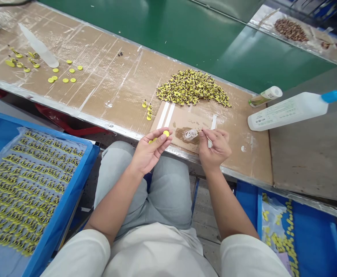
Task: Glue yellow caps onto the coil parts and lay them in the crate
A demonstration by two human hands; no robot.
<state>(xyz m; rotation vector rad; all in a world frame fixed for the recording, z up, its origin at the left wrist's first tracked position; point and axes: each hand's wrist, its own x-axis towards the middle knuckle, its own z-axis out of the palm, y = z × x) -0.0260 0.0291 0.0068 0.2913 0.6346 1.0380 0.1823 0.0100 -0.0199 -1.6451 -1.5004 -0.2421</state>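
The left hand (149, 152) pinches a yellow disc (166, 133) between thumb and fingertips at the bench edge, while the right hand (214, 148) grips a thin white stick (211, 132) whose tip meets the glue puddle (189, 135) on the cardboard sheet (185, 123). Much looks done: the blue tray (55, 215) at left holds rows of finished yellow pieces (27, 188). A large heap of yellow-and-black parts (193, 87) still waits on the bench, and the blue bin (315, 231) at right holds loose yellow discs (283, 238).

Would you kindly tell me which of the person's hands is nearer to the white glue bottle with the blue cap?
The right hand. It holds a small stick at the glue puddle, left of and below the glue bottle. The left hand, holding a yellow disc, is farther left.
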